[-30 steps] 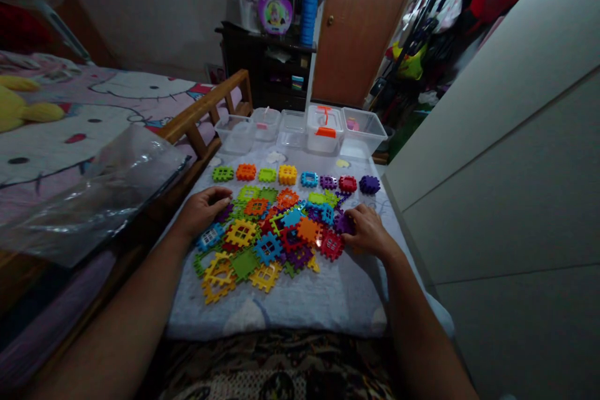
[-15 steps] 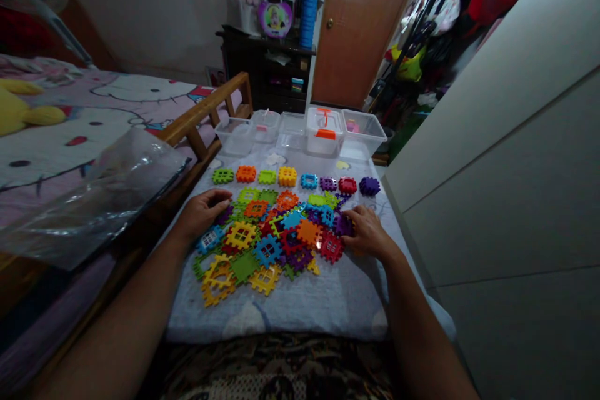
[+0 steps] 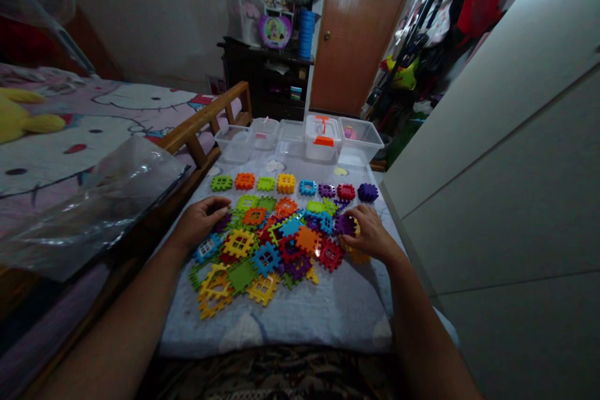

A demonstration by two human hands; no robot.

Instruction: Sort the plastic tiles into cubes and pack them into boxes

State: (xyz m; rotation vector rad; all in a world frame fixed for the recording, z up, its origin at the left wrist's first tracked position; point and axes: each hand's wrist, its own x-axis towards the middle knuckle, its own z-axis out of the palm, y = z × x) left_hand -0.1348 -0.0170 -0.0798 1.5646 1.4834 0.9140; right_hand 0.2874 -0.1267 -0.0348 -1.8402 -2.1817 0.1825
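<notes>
Left of the tiles, the bedsheet perhaps shows Hello Kitty.

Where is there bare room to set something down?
Bare pale-blue cloth shows between the colourful notched plastic tile heap and its near edge; a narrower strip lies between the tile row and clear plastic boxes. The heap is crowded.

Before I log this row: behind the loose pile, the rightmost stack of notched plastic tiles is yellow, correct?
Wrong colour: the head view shows that, behind the loose pile, the rightmost stack of notched plastic tiles is dark purple.
</notes>
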